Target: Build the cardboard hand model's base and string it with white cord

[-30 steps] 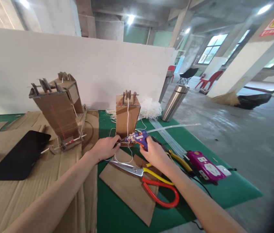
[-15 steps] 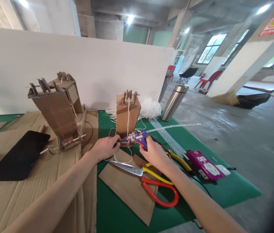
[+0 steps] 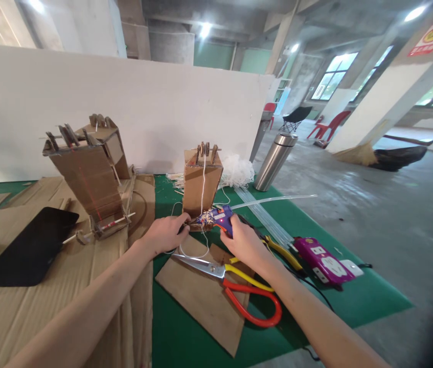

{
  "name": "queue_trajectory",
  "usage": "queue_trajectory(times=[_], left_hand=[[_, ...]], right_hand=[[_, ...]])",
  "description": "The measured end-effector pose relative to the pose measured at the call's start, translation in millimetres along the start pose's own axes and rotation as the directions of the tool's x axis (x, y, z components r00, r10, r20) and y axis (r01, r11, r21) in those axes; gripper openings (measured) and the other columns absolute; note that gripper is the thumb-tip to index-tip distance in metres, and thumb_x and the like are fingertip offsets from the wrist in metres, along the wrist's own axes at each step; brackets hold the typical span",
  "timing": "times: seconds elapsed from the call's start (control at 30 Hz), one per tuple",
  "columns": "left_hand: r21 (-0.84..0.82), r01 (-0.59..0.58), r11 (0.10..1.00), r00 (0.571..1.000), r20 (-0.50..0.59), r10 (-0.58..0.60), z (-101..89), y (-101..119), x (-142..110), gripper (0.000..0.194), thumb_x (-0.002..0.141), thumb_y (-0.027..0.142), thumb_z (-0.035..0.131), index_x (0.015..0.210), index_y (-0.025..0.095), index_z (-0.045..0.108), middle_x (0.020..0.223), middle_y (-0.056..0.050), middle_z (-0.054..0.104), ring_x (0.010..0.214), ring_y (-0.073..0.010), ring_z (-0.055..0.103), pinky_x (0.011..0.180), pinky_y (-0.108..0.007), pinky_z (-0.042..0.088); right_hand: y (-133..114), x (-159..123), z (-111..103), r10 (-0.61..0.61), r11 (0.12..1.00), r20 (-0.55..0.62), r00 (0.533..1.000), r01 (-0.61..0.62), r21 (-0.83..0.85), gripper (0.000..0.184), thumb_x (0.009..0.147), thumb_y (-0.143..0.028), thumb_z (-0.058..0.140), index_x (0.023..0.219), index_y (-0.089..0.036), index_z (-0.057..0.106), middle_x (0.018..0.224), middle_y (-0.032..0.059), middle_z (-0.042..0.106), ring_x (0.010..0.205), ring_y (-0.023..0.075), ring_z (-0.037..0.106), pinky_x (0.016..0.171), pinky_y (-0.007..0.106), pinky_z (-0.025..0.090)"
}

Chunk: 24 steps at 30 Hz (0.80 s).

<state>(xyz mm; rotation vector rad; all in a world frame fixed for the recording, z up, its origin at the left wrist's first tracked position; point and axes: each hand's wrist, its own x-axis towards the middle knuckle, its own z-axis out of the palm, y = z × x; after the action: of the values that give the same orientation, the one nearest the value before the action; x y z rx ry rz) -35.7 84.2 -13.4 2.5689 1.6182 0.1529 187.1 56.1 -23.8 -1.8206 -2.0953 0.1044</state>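
Note:
My right hand [image 3: 241, 239] is wrapped around a blue and orange hot glue gun [image 3: 222, 219]. A clear glue stick [image 3: 277, 200] sticks out of the gun's back end, and its nozzle points left at the foot of a small cardboard tower [image 3: 197, 189]. White string [image 3: 203, 179] hangs down the tower's front from discs at its top. At the tower's lower left corner, my left hand [image 3: 168, 232] is closed, fingertips right by the nozzle; what they pinch is too hidden to name. Large scissors [image 3: 216, 268] with red and yellow handles lie below the hands, on a flat cardboard piece [image 3: 197, 306].
A larger cardboard structure [image 3: 89, 179] and a black tablet-like slab [image 3: 28, 245] are on the left. To the right are yellow-handled pliers [image 3: 285, 253], a purple power strip [image 3: 325, 260], clear glue sticks [image 3: 266, 220] and a steel flask [image 3: 276, 162]. A white panel [image 3: 124, 112] stands behind.
Almost nothing differs. The view has shifted very slightly; both hands and the glue gun keep their places at the tower's foot.

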Motion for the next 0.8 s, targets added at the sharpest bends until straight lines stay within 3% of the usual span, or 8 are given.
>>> queue_trajectory(times=[0.8], left_hand=[[-0.008,0.016,1.000,1.000,0.014,-0.016,-1.9,1.9,-0.9,0.024,0.092,0.035,0.036,0.112,0.029,0.047,0.102,-0.003,0.069,0.089,-0.0229,0.066,0.068,-0.031,0.048]], right_hand=[[-0.5,-0.6,-1.7,0.013,1.000,0.026,1.000,-0.013,0.005,0.013,0.085,-0.022,0.053,0.095,-0.016,0.047,0.076,0.0079,0.066,0.066,0.0212,0.065,0.053,0.025,0.030]])
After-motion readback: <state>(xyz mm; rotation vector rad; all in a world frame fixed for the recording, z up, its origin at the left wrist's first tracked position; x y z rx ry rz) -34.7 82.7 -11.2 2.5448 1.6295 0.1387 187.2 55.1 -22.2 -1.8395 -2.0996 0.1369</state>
